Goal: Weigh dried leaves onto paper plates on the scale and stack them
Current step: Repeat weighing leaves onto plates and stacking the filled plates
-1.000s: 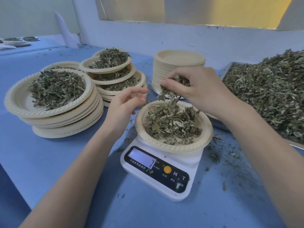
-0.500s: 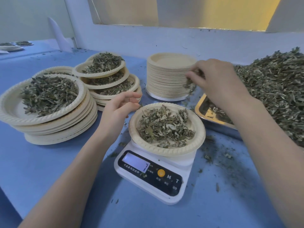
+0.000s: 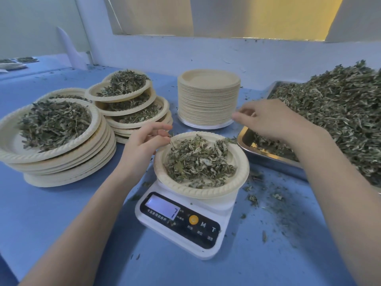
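Note:
A white kitchen scale (image 3: 224,207) stands at the centre and its display shows 7. On it sits a paper plate (image 3: 185,189) with a mound of dried leaves (image 3: 198,159). My left hand (image 3: 144,145) is at the plate's left rim, its loosely curled fingertips touching the edge. My right hand (image 3: 274,120) hovers over the near left corner of the metal tray (image 3: 268,158), fingers relaxed, with no leaves visible in it. The tray carries a big heap of dried leaves (image 3: 340,120).
A tall stack of empty paper plates (image 3: 208,100) stands behind the scale. Two stacks of filled plates are on the left, a near stack (image 3: 61,162) and a far stack (image 3: 127,87). Leaf crumbs (image 3: 255,199) litter the blue tabletop right of the scale.
My right hand lifted a pinch of leaves off the weighed plate, carried it right to the tray, and now shows none. My left hand moved in to touch the plate's rim.

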`<action>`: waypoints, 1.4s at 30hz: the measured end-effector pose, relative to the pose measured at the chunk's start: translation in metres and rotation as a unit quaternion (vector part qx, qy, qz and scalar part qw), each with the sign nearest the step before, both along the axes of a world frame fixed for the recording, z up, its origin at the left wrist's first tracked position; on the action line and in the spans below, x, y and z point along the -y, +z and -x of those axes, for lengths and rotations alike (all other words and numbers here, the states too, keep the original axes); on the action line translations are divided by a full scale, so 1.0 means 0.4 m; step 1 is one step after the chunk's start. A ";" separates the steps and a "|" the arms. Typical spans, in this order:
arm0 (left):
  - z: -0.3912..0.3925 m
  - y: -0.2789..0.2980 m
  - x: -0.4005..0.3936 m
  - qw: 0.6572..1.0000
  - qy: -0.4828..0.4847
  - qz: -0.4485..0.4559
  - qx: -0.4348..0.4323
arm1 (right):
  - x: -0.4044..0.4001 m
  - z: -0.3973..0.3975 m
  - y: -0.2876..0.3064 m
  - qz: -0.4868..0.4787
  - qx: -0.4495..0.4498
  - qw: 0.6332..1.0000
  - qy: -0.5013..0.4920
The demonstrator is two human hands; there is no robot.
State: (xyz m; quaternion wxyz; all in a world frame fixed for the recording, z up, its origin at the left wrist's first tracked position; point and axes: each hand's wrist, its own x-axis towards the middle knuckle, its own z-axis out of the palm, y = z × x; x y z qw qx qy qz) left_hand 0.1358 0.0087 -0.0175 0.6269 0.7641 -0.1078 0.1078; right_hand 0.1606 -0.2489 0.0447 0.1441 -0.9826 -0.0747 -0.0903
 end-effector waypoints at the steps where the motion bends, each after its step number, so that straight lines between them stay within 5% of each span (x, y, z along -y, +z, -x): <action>1: 0.002 0.002 0.002 1.000 -0.004 -0.002 -0.006 | -0.011 0.010 0.011 -0.031 -0.028 0.998 0.046; 5: 0.014 0.003 0.008 0.998 -0.023 -0.021 -0.047 | -0.021 0.057 0.044 -0.030 -0.229 0.960 0.157; 11: 0.024 -0.010 0.023 0.990 -0.047 -0.071 -0.110 | -0.012 0.074 0.019 0.012 -0.346 0.914 0.210; 23: 0.038 0.053 0.002 0.992 0.019 -0.024 -0.120 | -0.051 0.063 0.012 -0.061 -0.229 0.938 0.251; 31: 0.065 0.190 -0.143 0.974 0.080 0.195 -0.085 | -0.235 0.005 0.132 -0.024 -0.191 0.924 0.331; 42: 0.095 0.299 -0.567 0.936 0.322 0.141 -0.020 | -0.762 -0.109 0.294 0.090 -0.146 0.885 0.432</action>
